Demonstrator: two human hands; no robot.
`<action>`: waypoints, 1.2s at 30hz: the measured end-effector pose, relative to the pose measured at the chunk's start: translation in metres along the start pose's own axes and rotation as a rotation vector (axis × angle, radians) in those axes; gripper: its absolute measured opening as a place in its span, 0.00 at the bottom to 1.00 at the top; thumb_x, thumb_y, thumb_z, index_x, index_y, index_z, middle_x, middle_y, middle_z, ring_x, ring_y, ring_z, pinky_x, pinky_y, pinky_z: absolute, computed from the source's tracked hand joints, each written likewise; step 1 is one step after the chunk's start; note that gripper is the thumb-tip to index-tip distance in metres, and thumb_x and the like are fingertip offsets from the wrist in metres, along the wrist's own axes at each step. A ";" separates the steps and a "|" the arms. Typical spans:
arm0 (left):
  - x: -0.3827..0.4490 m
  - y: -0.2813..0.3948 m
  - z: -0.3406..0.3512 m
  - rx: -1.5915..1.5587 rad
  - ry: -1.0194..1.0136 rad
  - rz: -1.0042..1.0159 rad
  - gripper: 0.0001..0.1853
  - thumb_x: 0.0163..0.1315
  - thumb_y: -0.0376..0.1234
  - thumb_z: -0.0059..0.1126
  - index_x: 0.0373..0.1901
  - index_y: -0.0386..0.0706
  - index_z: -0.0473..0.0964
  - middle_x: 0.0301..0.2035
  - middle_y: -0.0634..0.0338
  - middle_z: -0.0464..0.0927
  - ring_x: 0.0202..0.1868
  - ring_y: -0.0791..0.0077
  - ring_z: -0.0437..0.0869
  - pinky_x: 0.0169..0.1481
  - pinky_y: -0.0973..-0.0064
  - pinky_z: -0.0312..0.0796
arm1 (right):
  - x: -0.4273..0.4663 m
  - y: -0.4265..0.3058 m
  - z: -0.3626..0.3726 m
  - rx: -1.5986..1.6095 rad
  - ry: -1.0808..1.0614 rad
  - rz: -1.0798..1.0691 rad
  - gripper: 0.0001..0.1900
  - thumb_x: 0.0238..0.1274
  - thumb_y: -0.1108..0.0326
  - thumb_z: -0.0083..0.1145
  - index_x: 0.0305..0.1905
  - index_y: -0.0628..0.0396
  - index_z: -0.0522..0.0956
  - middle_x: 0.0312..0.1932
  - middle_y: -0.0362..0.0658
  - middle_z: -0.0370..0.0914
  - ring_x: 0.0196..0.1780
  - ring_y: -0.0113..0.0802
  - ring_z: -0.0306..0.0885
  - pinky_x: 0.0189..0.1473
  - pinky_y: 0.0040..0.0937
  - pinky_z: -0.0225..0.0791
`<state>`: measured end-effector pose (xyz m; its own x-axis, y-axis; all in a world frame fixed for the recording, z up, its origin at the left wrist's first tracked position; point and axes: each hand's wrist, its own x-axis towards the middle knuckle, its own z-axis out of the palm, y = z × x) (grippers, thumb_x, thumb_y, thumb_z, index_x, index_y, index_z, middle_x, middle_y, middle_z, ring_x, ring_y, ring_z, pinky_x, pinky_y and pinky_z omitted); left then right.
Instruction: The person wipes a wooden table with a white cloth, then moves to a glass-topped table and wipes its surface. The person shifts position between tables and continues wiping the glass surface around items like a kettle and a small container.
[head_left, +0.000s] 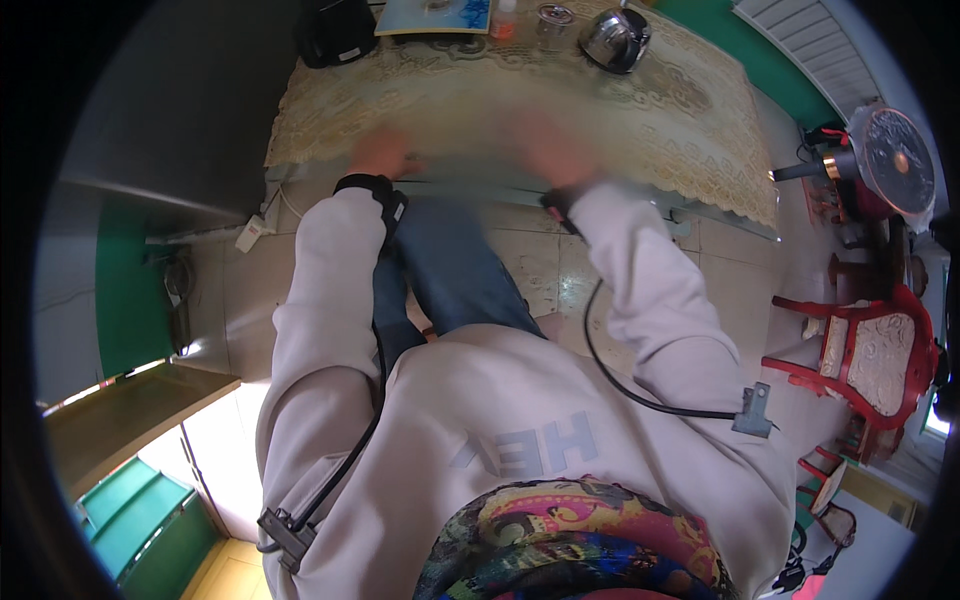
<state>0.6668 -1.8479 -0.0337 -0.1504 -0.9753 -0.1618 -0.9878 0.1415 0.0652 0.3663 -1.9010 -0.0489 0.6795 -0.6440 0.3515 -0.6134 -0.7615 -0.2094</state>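
Over the near edge of the table, my left hand (385, 153) rests on or hovers just above the patterned lace tablecloth (667, 135). Its thumb stands apart from the fingers, and nothing shows in it. To its right, my right hand (551, 146) reaches over the same edge; a blurred patch hides its fingers, so its grip is unclear. Both wrists wear black straps, the left strap (375, 196) and the right strap (561, 210). A stainless steel kettle (615, 41) stands at the far side, beyond both hands.
Along the table's far side are a black appliance (335, 34), a blue-and-white board (433, 16), a small bottle (503, 21) and a lidded clear jar (555, 26). A plastic-wrapped pan (895, 159) juts in at right, above a red-framed chair (874, 360). Black cables (630, 397) run along my sleeves.
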 end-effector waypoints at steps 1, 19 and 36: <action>0.001 0.002 -0.003 0.000 0.024 -0.008 0.34 0.53 0.57 0.69 0.49 0.38 0.80 0.50 0.42 0.77 0.52 0.46 0.81 0.54 0.55 0.75 | 0.006 -0.006 0.004 0.017 -0.030 0.036 0.30 0.58 0.55 0.65 0.65 0.48 0.74 0.67 0.57 0.69 0.68 0.57 0.67 0.66 0.48 0.65; 0.012 0.007 -0.002 -0.021 -0.047 -0.121 0.36 0.49 0.60 0.69 0.42 0.35 0.82 0.52 0.41 0.78 0.50 0.46 0.82 0.51 0.53 0.75 | -0.162 0.190 -0.027 -0.181 -0.048 0.374 0.21 0.69 0.56 0.52 0.63 0.47 0.76 0.71 0.49 0.66 0.65 0.48 0.72 0.62 0.41 0.69; 0.004 0.018 -0.030 0.024 -0.068 -0.145 0.36 0.46 0.60 0.72 0.43 0.35 0.83 0.50 0.43 0.79 0.49 0.46 0.83 0.52 0.55 0.76 | -0.064 0.142 -0.035 -0.102 -0.226 0.459 0.26 0.62 0.45 0.55 0.61 0.45 0.79 0.72 0.53 0.64 0.69 0.55 0.66 0.67 0.49 0.64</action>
<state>0.6501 -1.8546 -0.0032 -0.0079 -0.9722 -0.2341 -0.9999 0.0049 0.0132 0.2215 -1.9653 -0.0688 0.3947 -0.9181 0.0366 -0.8969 -0.3936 -0.2019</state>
